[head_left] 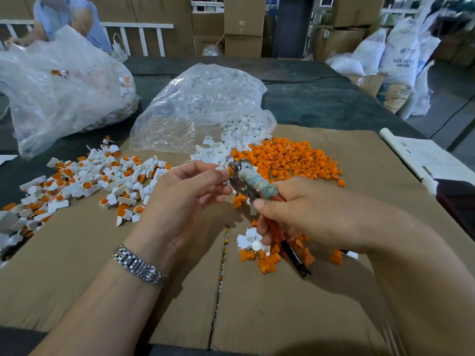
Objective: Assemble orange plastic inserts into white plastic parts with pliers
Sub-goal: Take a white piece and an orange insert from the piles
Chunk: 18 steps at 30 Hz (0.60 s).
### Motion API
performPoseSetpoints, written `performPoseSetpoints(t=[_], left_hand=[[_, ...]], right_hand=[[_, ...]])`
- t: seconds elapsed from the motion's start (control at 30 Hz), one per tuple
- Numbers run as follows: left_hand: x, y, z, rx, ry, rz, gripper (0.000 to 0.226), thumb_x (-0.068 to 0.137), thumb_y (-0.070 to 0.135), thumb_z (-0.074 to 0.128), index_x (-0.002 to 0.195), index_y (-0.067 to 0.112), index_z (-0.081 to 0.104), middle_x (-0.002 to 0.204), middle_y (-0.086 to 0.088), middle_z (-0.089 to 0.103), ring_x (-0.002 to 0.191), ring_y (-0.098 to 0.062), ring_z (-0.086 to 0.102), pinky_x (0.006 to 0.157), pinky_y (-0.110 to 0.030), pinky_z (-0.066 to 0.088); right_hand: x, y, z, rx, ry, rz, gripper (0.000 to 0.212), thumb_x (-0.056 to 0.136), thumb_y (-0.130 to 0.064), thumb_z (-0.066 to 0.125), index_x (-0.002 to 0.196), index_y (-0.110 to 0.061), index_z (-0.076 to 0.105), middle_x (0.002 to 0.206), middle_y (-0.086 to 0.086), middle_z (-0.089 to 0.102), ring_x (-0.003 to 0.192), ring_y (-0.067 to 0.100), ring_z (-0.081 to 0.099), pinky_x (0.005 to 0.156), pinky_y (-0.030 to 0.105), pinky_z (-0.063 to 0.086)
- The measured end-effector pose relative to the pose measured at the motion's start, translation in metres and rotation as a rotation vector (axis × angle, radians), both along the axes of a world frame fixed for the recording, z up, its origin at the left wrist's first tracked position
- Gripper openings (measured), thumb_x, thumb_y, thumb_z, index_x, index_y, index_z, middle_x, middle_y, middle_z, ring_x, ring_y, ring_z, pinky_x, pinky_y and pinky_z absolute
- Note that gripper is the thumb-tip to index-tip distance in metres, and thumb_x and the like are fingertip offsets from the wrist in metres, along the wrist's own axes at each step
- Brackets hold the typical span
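In the middle of the frame, the right hand point(305, 214) is wrapped round the handles of the pliers point(253, 186). The pliers point up and to the left, and their metal tip sits against a small orange and white piece point(226, 170). The left hand point(185, 196) pinches that piece between thumb and fingertips, right at the tip of the pliers. A shiny watch band point(140, 265) goes round the left wrist.

Both hands are above a flat sheet of cardboard point(308, 304). A big heap of orange bits point(290, 158) lies just behind the pliers, right of the middle. A few more orange and white bits point(259, 250) lie under the right hand. At the left of the frame is a wide spread of white pieces with orange in them point(84, 181). A clear bag of white parts point(205, 109) sits at the top middle, open toward the orange heap. Another clear bag point(64, 86) sits at the upper left.
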<state>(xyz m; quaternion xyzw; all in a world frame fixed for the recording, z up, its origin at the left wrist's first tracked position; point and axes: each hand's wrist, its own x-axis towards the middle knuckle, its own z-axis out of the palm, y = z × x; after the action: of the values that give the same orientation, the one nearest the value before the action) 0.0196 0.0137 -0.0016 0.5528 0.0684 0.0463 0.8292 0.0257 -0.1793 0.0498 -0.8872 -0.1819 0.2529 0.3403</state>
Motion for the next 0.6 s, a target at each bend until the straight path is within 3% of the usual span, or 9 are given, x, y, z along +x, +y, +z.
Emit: performPoseSetpoints(t=[0.07,0.13,0.2,0.37,0.43,0.5,0.6], left_hand=[[0.0,-0.001,0.0,-0.014,0.004,0.007,0.01,0.067,0.005,0.078,0.076,0.008,0.073,0.075,-0.01,0.072,0.063,-0.016,0.069,0.054,-0.02,0.053],[-0.001,-0.001,0.0,-0.013,0.008,0.01,0.012,0.066,0.005,0.078,0.077,0.006,0.072,0.075,-0.01,0.072,0.062,-0.015,0.069,0.054,-0.019,0.053],[-0.001,0.0,0.0,-0.01,0.007,0.008,0.015,0.065,0.006,0.078,0.079,0.004,0.071,0.075,-0.01,0.072,0.062,-0.015,0.068,0.054,-0.018,0.054],[-0.002,0.0,0.0,0.001,0.013,-0.004,0.019,0.066,0.007,0.078,0.083,0.001,0.071,0.077,-0.011,0.072,0.064,-0.015,0.069,0.057,-0.018,0.055],[-0.001,0.0,0.0,0.003,0.013,0.008,0.02,0.068,0.009,0.078,0.086,0.001,0.072,0.078,-0.012,0.073,0.065,-0.016,0.069,0.059,-0.019,0.056],[-0.001,-0.001,0.0,-0.002,0.019,0.015,0.021,0.07,0.01,0.077,0.088,0.0,0.073,0.077,-0.013,0.073,0.066,-0.018,0.07,0.06,-0.019,0.057],[-0.001,-0.001,0.0,0.019,0.014,0.033,0.019,0.072,0.013,0.077,0.086,0.001,0.073,0.075,-0.014,0.072,0.065,-0.018,0.071,0.059,-0.02,0.057]], right_hand=[[-0.002,0.002,-0.001,0.011,-0.006,-0.001,0.033,0.107,-0.037,0.044,0.093,-0.011,0.06,0.078,-0.001,0.074,0.07,0.009,0.071,0.076,0.037,0.06],[-0.005,0.005,-0.004,0.027,-0.036,-0.026,0.035,0.107,-0.038,0.042,0.088,-0.013,0.056,0.065,-0.004,0.066,0.058,0.006,0.064,0.059,0.022,0.052],[-0.008,0.008,-0.007,0.003,-0.105,-0.046,0.039,0.107,-0.039,0.043,0.083,-0.011,0.057,0.057,-0.004,0.062,0.051,0.004,0.058,0.051,0.015,0.046],[-0.01,0.013,-0.012,-0.072,-0.224,-0.061,0.043,0.105,-0.043,0.045,0.076,-0.013,0.055,0.055,-0.003,0.057,0.052,0.013,0.055,0.063,0.042,0.055],[-0.009,0.014,-0.016,-0.054,-0.231,-0.081,0.045,0.105,-0.043,0.046,0.078,-0.009,0.057,0.062,0.006,0.057,0.055,0.019,0.053,0.068,0.05,0.055],[-0.007,0.013,-0.018,-0.015,-0.202,-0.084,0.048,0.105,-0.042,0.046,0.086,-0.001,0.061,0.063,0.009,0.059,0.054,0.021,0.055,0.067,0.048,0.056],[-0.001,0.003,-0.013,0.088,-0.008,-0.059,0.049,0.105,-0.043,0.045,0.095,0.0,0.066,0.069,0.009,0.072,0.061,0.021,0.07,0.063,0.032,0.056]])
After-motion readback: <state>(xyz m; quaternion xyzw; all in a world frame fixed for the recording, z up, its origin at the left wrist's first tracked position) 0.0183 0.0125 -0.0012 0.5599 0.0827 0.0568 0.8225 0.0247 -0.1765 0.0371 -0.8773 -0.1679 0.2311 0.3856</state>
